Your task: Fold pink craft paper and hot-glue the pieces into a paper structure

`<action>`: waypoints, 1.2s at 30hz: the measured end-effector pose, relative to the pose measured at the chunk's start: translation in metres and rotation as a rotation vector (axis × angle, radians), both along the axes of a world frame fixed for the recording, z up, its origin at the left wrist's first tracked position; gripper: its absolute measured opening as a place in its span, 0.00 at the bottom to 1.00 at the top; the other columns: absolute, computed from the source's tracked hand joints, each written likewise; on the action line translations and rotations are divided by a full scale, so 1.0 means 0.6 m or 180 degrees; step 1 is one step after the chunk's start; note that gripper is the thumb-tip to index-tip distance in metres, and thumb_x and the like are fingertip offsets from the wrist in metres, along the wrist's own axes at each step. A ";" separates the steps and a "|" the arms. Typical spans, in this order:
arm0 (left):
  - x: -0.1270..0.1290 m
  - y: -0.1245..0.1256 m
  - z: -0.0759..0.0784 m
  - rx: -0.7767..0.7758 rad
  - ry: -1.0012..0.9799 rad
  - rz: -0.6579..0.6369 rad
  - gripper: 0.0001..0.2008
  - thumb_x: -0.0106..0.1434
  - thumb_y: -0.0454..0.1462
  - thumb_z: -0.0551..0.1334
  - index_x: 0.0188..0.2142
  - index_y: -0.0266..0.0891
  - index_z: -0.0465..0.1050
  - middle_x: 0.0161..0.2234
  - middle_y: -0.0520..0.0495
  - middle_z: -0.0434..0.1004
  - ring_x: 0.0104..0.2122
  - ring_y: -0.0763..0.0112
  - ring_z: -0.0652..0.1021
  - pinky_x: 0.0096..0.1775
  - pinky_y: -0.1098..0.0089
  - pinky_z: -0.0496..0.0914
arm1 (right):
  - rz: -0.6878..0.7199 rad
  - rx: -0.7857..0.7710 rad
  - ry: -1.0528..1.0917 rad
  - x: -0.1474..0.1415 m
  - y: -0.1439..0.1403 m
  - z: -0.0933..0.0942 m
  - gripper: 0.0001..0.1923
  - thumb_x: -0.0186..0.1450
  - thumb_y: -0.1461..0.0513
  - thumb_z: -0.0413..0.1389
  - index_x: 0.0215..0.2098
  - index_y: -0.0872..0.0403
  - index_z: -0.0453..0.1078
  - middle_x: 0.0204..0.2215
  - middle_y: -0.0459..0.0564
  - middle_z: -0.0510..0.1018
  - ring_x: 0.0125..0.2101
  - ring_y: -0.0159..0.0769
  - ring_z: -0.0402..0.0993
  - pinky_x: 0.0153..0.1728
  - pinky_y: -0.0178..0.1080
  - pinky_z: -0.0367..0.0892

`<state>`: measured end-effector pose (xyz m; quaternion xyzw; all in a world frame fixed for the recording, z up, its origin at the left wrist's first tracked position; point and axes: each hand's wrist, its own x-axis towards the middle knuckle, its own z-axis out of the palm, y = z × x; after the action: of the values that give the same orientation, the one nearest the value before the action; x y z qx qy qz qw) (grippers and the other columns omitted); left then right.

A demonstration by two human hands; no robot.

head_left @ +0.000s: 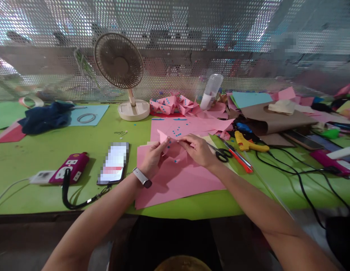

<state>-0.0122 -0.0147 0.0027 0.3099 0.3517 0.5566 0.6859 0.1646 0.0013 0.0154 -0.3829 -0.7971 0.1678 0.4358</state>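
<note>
My left hand (152, 159), with a pale watch band on the wrist, grips a small folded pink paper piece (162, 134) bearing a few blue dots. The fingers of my right hand (198, 149) are pinched together at that piece's right side; whatever lies between their tips is too small to make out. Both hands are above a stack of pink paper sheets (180, 190). Just beyond the fingertips, small blue dots (177, 132) are scattered on another pink sheet (160, 126). Black-handled scissors (223, 154) rest close to my right hand.
A red utility knife (241, 160) and yellow glue gun (248, 143) with cables lie right. Left are a phone (114, 163) and magenta power strip (69, 169). Behind stand a fan (132, 109), dotted pink paper shapes (169, 105) and a bottle (211, 92).
</note>
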 end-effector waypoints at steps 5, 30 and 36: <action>-0.002 -0.003 0.003 0.0049 -0.0056 -0.0022 0.14 0.49 0.42 0.74 0.28 0.38 0.75 0.20 0.57 0.69 0.23 0.79 0.73 0.35 0.73 0.73 | -0.0157 -0.0150 0.0415 0.011 0.009 0.008 0.09 0.66 0.57 0.56 0.35 0.54 0.75 0.34 0.51 0.79 0.35 0.37 0.75 0.39 0.38 0.67; 0.009 -0.012 -0.001 0.0637 0.0550 0.0187 0.15 0.51 0.44 0.72 0.27 0.36 0.73 0.28 0.54 0.72 0.29 0.80 0.73 0.37 0.76 0.73 | -0.0265 -0.0368 0.0561 0.011 0.010 0.003 0.10 0.65 0.56 0.55 0.36 0.53 0.74 0.34 0.50 0.80 0.35 0.36 0.75 0.38 0.38 0.68; 0.009 -0.013 0.001 0.0677 0.0626 0.0225 0.15 0.52 0.45 0.72 0.28 0.36 0.74 0.28 0.53 0.72 0.28 0.79 0.73 0.37 0.75 0.74 | -0.0260 -0.0285 0.0507 0.012 0.008 0.004 0.10 0.66 0.56 0.55 0.36 0.53 0.74 0.35 0.50 0.80 0.36 0.37 0.75 0.39 0.39 0.68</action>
<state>-0.0070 -0.0227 0.0033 0.4212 0.3669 0.5815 0.5915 0.1715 0.0060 0.0181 -0.4196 -0.7354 0.2152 0.4867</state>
